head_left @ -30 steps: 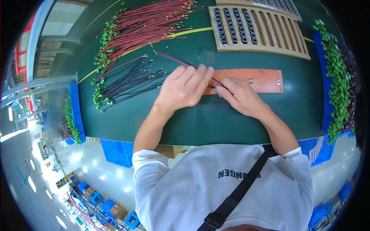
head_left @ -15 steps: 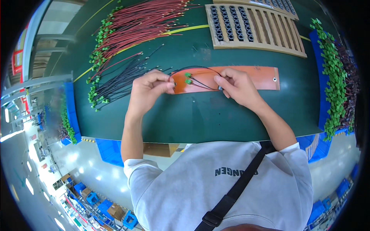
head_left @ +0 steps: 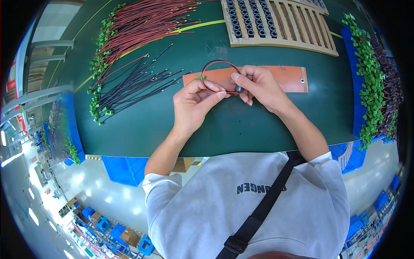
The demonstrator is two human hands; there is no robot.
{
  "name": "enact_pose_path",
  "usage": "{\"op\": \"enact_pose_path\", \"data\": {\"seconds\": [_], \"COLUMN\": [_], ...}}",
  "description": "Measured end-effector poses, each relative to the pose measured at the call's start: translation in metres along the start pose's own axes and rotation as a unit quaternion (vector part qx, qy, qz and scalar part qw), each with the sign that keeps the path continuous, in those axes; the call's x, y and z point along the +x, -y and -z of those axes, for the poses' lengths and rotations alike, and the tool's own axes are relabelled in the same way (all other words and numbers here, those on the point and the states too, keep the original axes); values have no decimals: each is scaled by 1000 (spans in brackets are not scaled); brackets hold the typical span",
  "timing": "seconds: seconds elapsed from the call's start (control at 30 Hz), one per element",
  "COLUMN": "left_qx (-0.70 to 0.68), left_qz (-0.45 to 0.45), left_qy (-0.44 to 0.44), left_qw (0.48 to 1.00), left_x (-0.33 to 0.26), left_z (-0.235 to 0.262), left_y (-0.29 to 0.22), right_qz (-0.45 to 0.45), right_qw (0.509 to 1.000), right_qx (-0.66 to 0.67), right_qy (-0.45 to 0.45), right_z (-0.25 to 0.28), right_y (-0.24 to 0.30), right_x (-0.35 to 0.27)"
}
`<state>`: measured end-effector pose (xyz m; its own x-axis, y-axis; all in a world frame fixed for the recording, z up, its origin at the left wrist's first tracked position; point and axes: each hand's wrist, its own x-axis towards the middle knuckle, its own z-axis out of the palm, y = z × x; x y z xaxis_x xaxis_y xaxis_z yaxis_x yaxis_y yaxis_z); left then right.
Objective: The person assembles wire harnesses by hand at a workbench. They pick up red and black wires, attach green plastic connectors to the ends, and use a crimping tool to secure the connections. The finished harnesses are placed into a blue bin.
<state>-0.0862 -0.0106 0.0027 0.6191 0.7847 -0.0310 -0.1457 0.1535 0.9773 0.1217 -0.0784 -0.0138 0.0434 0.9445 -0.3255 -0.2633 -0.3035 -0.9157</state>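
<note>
My left hand (head_left: 198, 100) pinches a pair of red and black wires (head_left: 217, 61), which arch up in a loop between my hands. In the fingers of my right hand (head_left: 261, 88) is a small black ring core (head_left: 239, 89), and the wires run up to it. A green connector (head_left: 201, 77) shows just above my left fingers. Beneath and behind both hands lies a flat orange strip (head_left: 293, 80) with a small hole at its right end. My fingers hide how the wires pass through the ring core.
Red wires (head_left: 151, 26) and black wires (head_left: 133, 88) with green connectors lie spread at the left. A slotted tray (head_left: 297, 45) partly filled with black ring cores stands at the back. Blue bins (head_left: 359, 86) of green-ended wires flank the green table (head_left: 258, 134).
My left hand has moved right, close to my right hand. The wires that stretched between them now stand in a raised loop. The view has shifted slightly.
</note>
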Motion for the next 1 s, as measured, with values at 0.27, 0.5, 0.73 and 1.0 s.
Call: {"op": "enact_pose_path", "data": {"seconds": [0.27,0.5,0.73,1.0], "left_qx": [-16,3,242,298], "left_qz": [-15,-106,-230,-325], "left_qy": [-8,3,1,1], "left_qw": [1000,994,943,898], "left_x": [-2,-3,-13,2], "left_z": [-3,1,-7,-13], "left_y": [2,17,14,30], "right_qz": [7,9,11,103], "right_qw": [1000,1000,998,991], "right_qx": [7,22,65,52], "right_qy": [4,2,-16,-60], "right_z": [1,0,-3,-17], "right_y": [0,1,-3,-11], "right_x": [0,1,-1,-19]}}
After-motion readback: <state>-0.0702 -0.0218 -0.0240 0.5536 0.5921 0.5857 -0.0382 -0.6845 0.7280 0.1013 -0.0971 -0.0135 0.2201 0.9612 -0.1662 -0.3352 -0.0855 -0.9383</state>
